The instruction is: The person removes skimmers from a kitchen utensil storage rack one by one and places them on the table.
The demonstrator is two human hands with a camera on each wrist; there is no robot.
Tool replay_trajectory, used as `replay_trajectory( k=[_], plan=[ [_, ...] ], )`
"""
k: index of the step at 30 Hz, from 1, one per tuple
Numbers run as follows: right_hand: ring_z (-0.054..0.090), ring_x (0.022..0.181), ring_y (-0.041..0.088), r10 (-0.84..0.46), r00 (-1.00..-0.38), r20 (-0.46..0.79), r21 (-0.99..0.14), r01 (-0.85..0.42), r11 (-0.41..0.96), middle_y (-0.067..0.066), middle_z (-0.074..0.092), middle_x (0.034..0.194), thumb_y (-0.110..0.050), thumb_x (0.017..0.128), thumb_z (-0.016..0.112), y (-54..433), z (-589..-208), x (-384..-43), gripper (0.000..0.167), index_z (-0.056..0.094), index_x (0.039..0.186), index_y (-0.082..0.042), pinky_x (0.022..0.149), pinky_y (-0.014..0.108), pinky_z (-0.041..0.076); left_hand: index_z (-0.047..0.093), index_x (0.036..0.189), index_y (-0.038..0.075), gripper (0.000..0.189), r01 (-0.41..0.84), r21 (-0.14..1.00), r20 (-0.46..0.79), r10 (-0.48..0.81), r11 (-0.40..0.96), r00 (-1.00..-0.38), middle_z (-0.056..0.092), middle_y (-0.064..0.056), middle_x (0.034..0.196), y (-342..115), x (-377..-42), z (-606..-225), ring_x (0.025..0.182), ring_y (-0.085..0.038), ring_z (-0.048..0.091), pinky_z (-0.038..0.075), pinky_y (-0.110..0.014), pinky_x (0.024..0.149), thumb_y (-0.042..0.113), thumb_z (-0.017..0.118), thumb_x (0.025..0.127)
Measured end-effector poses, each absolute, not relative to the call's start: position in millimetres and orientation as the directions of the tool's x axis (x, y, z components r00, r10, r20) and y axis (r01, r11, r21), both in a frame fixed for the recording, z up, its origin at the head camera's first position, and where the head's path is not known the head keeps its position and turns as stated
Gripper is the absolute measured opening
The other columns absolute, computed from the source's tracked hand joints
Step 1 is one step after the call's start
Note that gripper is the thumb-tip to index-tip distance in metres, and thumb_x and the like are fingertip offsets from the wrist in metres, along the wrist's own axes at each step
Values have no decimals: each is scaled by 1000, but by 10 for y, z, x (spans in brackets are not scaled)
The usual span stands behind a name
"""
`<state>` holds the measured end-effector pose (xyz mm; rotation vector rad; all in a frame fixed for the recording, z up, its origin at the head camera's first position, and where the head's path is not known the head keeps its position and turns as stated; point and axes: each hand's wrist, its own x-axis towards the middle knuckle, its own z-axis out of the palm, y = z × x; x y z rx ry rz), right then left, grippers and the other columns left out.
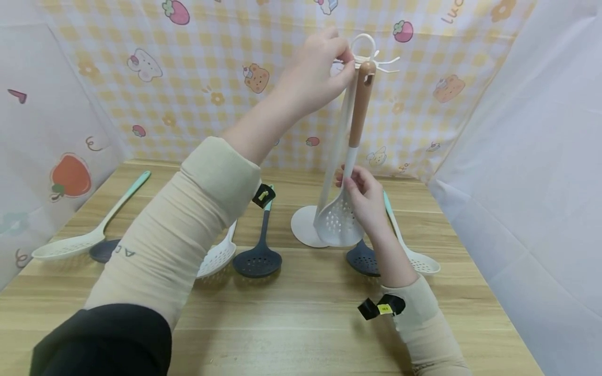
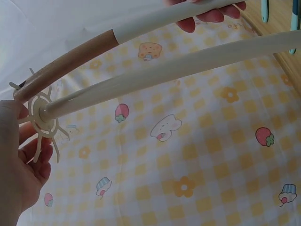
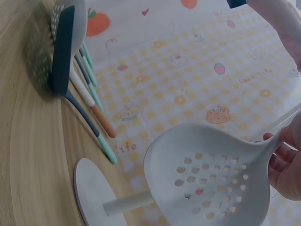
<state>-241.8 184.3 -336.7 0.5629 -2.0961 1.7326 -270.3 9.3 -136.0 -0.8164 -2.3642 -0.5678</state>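
My right hand [image 1: 368,201] grips the lower white handle of a skimmer [image 1: 339,224], just above its perforated bowl. The skimmer stands nearly upright, its brown handle end [image 1: 361,104] up at the hook ring of a white utensil stand [image 1: 335,151]. At the stand's top, my left hand [image 1: 324,68] pinches the hook ring beside the handle end. In the left wrist view, its fingers lie around the thin hooks and close to the skimmer's tip [image 2: 63,61]. The right wrist view shows the bowl [image 3: 211,174] in front of the stand's post, above the round base [image 3: 96,193].
To the left lie a cream skimmer [image 1: 70,246], a partly hidden dark utensil [image 1: 102,251], a white skimmer [image 1: 218,258] and a dark skimmer [image 1: 257,262]. Right of the stand are another dark skimmer [image 1: 363,259] and a cream one [image 1: 423,263]. A patterned cloth [image 1: 188,104] hangs behind.
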Motion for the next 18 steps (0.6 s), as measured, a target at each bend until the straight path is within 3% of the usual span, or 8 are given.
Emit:
replay_trajectory(
  k=[10, 18],
  plan=[
    [64, 93, 21, -93, -843, 530, -826, -538, 168, 27, 61, 108, -3, 98, 50, 1889, -3379, -2384, 27, 54, 124, 5, 92, 36, 47, 63, 107, 8, 25, 716, 252, 672, 414, 652, -614, 48, 1, 104, 101, -2754, -1417, 107, -8, 50, 35, -12, 88, 30, 54, 98],
    [63, 95, 24, -108, -838, 534, -825, -545, 150, 22, 62, 106, -5, 99, 49, 1900, -3383, -2373, 27, 54, 124, 5, 93, 36, 47, 61, 103, 7, 22, 733, 274, 676, 417, 623, -608, 46, 1, 103, 101, -2779, -1406, 104, -8, 49, 36, -14, 86, 27, 54, 98]
  ],
)
